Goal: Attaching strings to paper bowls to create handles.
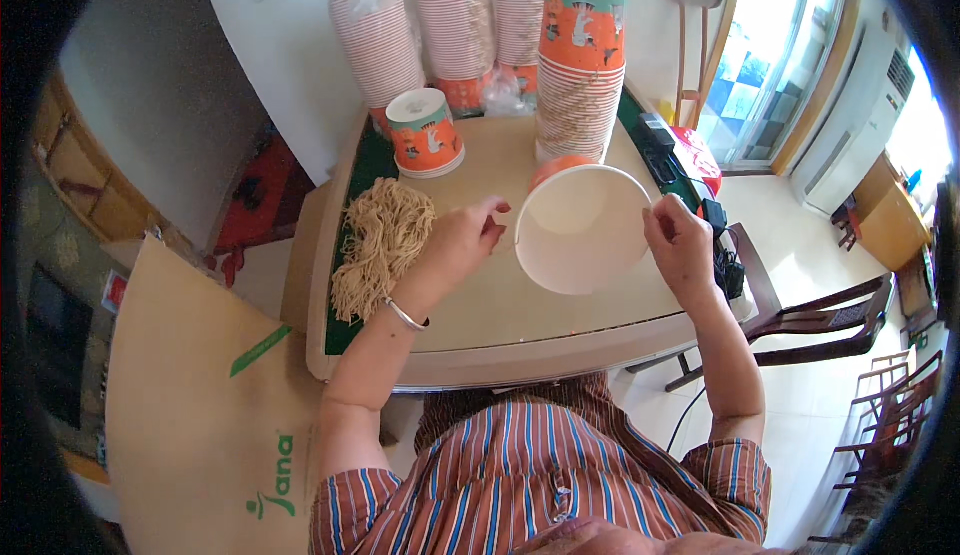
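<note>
A paper bucket (575,240) is tipped on its side, its white inside and round mouth facing me. At its right rim, my right hand (685,245) is closed, with the fingertips pinched against the edge. My left hand (470,240) hovers just left of the rim; its thumb and forefinger are curled with a gap between them, and nothing shows in them. Beside my left forearm lies a loose bundle of beige cords (385,245). Farther back, an orange and green paper bucket (425,135) stands upside down on the table (480,300).
Tall stacks of nested buckets (580,85) rise along the table's far side, some in clear plastic. Black adapters and cables (730,255) lie along the right edge. A large cardboard sheet (200,385) leans at the left. A dark wooden chair (830,320) stands at the right.
</note>
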`<state>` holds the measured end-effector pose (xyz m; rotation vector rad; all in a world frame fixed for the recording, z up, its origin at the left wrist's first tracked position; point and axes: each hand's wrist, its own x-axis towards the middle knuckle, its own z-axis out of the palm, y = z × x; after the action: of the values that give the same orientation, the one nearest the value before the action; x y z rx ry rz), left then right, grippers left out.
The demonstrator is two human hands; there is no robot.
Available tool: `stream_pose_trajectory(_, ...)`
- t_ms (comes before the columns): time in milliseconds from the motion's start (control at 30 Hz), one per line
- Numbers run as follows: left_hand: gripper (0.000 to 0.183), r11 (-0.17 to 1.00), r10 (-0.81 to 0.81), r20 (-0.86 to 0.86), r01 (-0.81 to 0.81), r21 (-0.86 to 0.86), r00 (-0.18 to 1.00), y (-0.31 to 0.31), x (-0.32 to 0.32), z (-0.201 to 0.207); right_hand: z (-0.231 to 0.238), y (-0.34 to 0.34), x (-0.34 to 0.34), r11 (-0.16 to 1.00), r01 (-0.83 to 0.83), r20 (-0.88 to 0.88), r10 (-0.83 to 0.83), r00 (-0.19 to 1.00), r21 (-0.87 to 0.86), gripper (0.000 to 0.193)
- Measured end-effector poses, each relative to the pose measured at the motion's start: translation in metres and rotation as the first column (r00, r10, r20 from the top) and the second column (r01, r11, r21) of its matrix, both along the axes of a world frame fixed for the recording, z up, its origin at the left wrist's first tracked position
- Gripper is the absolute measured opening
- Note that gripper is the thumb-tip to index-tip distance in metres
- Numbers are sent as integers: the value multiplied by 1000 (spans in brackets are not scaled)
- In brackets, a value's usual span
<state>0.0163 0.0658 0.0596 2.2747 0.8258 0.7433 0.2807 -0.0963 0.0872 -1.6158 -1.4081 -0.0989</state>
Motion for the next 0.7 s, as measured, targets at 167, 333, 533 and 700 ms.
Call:
stream_pose_trajectory(167, 20, 973, 197, 143, -211, 92, 970, -5, -6, 2, -1, 2, 4, 1000, 21, 38, -21, 999, -13, 19)
stream_pose_trajectory(333, 30, 966, 119, 146, -80, -245, 982, -26, 9, 5, 3, 0, 3, 998, 29, 23, -28, 999, -48, 19)
stream_pose_trajectory(533, 25, 972, 112, 183, -69, -225, 977, -27, 25, -20, -8, -2, 1, 999, 35, 71, -32, 997, -31, 20)
stream_pose_trajectory(700, 22, 976, 71, 46, -59, -209, 996, -19, 28, -7, -10, -9, 4, 997, -55, 46, 57, 997, -61, 18)
